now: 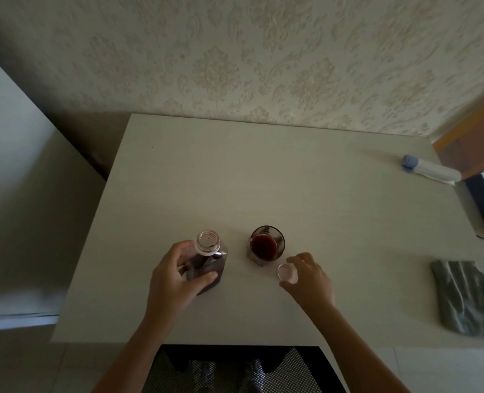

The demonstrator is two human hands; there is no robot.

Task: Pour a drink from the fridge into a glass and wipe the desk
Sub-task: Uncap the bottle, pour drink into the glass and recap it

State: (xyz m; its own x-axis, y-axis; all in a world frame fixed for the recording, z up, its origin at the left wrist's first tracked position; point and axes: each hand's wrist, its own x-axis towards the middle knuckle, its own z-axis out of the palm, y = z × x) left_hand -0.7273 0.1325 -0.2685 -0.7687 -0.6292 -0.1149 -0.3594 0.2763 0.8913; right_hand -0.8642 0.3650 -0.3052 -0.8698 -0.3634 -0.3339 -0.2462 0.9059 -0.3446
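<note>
Bottle (206,259), uncapped and holding dark drink, stands near the desk's (263,171) front edge, with the filled glass (266,245) just beside it. A grey cloth (470,299) lies at the right edge, a white tube (430,169) near the back right corner. The left hand (175,275) wraps the bottle, fingers closed around it. The right hand (308,275) pinches the cap (286,272) in front of the glass.

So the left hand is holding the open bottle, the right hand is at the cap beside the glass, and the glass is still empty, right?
Not quite. The head view shows the glass already holds dark drink. The rest stands: the left hand holds the open bottle, and the right hand is at the cap beside the glass.
</note>
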